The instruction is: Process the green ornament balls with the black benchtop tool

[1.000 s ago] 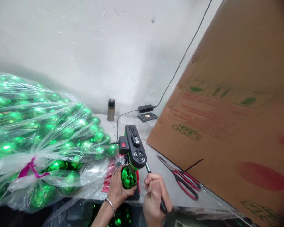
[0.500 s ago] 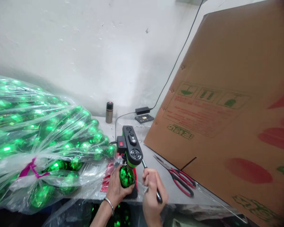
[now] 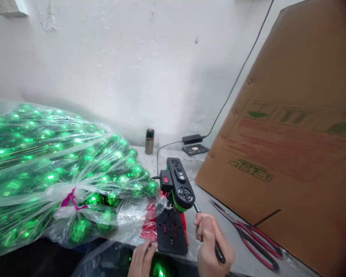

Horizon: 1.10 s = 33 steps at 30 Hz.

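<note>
My right hand (image 3: 213, 244) is closed around the black-gripped metal lever (image 3: 220, 252) on the right side of a small black and green machine (image 3: 180, 184). The machine has round fan grilles and a red switch on a side box. Its slotted black base plate (image 3: 171, 231) is bare. My left hand (image 3: 142, 258) is at the front table edge, left of the plate, its fingers bent. Right beside those fingers shows a shiny green faceted ball (image 3: 160, 269), cut by the frame. The palm and thumb are hidden, so I cannot tell whether the hand holds it.
Clear plastic bags of green balls (image 3: 103, 157), tied with a purple ribbon (image 3: 72, 200), fill the left. Red-handled scissors (image 3: 256, 238) lie before a large carton (image 3: 276, 134) at right. A bottle (image 3: 149, 141), power adapter (image 3: 193, 139) and phone (image 3: 195, 149) stand behind.
My left hand has moved from under the machine down to the table edge, and the green ball is gone from beneath the machine. My right hand stays on the lever. The view has shifted left.
</note>
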Available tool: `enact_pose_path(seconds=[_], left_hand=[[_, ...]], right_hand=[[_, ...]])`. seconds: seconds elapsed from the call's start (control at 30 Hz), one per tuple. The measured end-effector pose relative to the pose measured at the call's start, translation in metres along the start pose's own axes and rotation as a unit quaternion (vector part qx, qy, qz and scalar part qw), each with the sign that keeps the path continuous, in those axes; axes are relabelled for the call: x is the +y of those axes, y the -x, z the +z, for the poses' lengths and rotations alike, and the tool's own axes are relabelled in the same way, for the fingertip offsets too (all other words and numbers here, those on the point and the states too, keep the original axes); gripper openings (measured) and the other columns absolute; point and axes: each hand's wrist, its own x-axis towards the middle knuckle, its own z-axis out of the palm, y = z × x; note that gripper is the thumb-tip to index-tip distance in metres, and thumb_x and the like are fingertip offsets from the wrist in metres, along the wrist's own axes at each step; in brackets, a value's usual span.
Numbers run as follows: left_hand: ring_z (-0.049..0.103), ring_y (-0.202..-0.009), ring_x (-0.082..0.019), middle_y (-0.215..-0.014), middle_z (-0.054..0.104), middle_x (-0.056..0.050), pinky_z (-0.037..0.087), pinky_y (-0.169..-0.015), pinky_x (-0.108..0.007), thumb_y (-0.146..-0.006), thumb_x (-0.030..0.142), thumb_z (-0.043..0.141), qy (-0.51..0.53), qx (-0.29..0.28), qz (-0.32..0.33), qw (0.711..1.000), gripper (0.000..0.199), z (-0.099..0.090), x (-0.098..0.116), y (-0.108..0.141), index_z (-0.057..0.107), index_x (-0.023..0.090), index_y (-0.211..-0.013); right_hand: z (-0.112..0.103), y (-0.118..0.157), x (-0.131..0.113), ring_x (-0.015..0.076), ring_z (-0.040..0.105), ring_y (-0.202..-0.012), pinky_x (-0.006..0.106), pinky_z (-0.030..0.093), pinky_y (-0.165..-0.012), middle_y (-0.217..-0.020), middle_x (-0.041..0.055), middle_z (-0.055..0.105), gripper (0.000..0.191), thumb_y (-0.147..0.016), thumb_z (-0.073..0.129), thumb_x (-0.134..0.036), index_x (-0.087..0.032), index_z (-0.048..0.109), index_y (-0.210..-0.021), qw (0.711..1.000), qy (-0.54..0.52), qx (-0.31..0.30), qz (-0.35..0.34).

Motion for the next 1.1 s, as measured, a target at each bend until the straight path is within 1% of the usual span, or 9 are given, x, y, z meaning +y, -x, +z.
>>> enact_pose_path(seconds=[0.07,0.13,0.23,0.37,0.5,0.73,0.93,1.0,1.1], left_hand=[[0.076,-0.131,-0.03,-0.145,0.077,-0.018,0.067,-0.105,-0.042,-0.114,0.028,0.048,-0.037,-0.003,-0.013,0.999,0.045,-0.018,-0.013,-0.043,0.062,0.024,-0.157],[0.076,-0.129,-0.032,-0.141,0.078,-0.021,0.063,-0.11,-0.05,-0.111,0.018,0.04,-0.078,0.019,-0.106,0.991,0.046,-0.03,-0.029,-0.099,0.07,0.019,-0.146],[0.074,-0.131,-0.041,-0.144,0.074,-0.026,0.058,-0.114,-0.059,-0.104,0.025,0.055,-0.107,-0.066,-0.264,0.956,0.042,-0.031,-0.048,-0.172,0.072,0.014,-0.141],[0.08,-0.115,-0.047,-0.134,0.076,-0.033,0.063,-0.099,-0.057,-0.099,0.044,0.068,-0.095,-0.102,-0.334,0.932,0.057,-0.014,-0.061,-0.217,0.069,0.008,-0.143],[0.082,-0.11,-0.048,-0.122,0.08,-0.033,0.064,-0.096,-0.057,-0.097,0.047,0.069,-0.052,-0.11,-0.385,0.915,0.073,-0.011,-0.062,-0.216,0.057,0.003,-0.153],[0.057,-0.156,-0.036,-0.166,0.06,-0.023,0.05,-0.126,-0.051,-0.098,0.058,0.062,0.148,-0.033,-0.417,0.896,0.076,-0.056,-0.036,-0.161,0.048,0.016,-0.159],[0.076,-0.131,-0.034,-0.148,0.075,-0.014,0.067,-0.106,-0.049,-0.093,0.075,0.067,0.504,0.069,-0.514,0.691,0.079,-0.059,0.009,-0.11,0.052,0.027,-0.154],[0.077,-0.13,-0.034,-0.143,0.077,-0.013,0.068,-0.105,-0.048,-0.092,0.078,0.067,0.5,0.057,-0.518,0.691,0.081,-0.047,0.018,-0.102,0.054,0.027,-0.153],[0.067,-0.145,-0.037,-0.155,0.071,-0.015,0.058,-0.12,-0.051,-0.09,0.076,0.071,0.432,0.029,-0.487,0.758,0.084,-0.025,0.025,-0.1,0.054,0.026,-0.156]], right_hand=[[0.0,0.001,0.002,0.0114,0.044,-0.056,0.027,0.035,-0.051,-0.067,-0.0013,0.053,0.05,-0.113,0.059,-0.047,-0.021,0.059,-0.07,1.0,-0.003,0.0,0.002],[0.0,0.001,0.003,0.0122,0.045,-0.057,0.027,0.036,-0.052,-0.066,-0.0012,0.052,0.051,-0.113,0.06,-0.046,-0.022,0.056,-0.068,1.0,-0.008,0.0,-0.002],[-0.001,0.001,0.003,0.0135,0.049,-0.059,0.027,0.037,-0.052,-0.067,-0.0006,0.051,0.052,-0.113,0.059,-0.045,-0.022,0.054,-0.067,1.0,-0.007,-0.005,-0.008],[-0.003,0.002,0.003,0.0118,0.043,-0.054,0.027,0.035,-0.049,-0.067,-0.0013,0.051,0.047,-0.114,0.057,-0.043,-0.022,0.058,-0.072,1.0,0.008,-0.02,-0.014],[-0.005,0.003,0.003,0.0123,0.048,-0.058,0.025,0.04,-0.054,-0.066,-0.0022,0.049,0.046,-0.115,0.055,-0.036,-0.023,0.055,-0.071,0.999,0.013,-0.024,-0.042],[-0.004,0.005,0.005,0.0134,0.048,-0.058,0.028,0.038,-0.054,-0.069,-0.0011,0.051,0.044,-0.114,0.056,-0.035,-0.023,0.055,-0.072,1.0,0.008,-0.021,-0.018],[0.0,-0.006,-0.009,0.0145,0.053,-0.062,0.027,0.04,-0.057,-0.065,-0.0016,0.048,0.051,-0.114,0.057,-0.042,-0.023,0.052,-0.066,1.0,0.008,-0.011,0.006],[0.0,-0.014,-0.015,0.0133,0.05,-0.059,0.027,0.038,-0.054,-0.064,-0.0022,0.049,0.051,-0.114,0.057,-0.044,-0.023,0.053,-0.068,0.999,0.022,-0.022,0.012],[-0.001,-0.024,-0.023,0.0115,0.045,-0.054,0.027,0.033,-0.049,-0.064,-0.003,0.051,0.05,-0.114,0.056,-0.045,-0.023,0.054,-0.069,0.998,0.043,-0.048,0.007]])
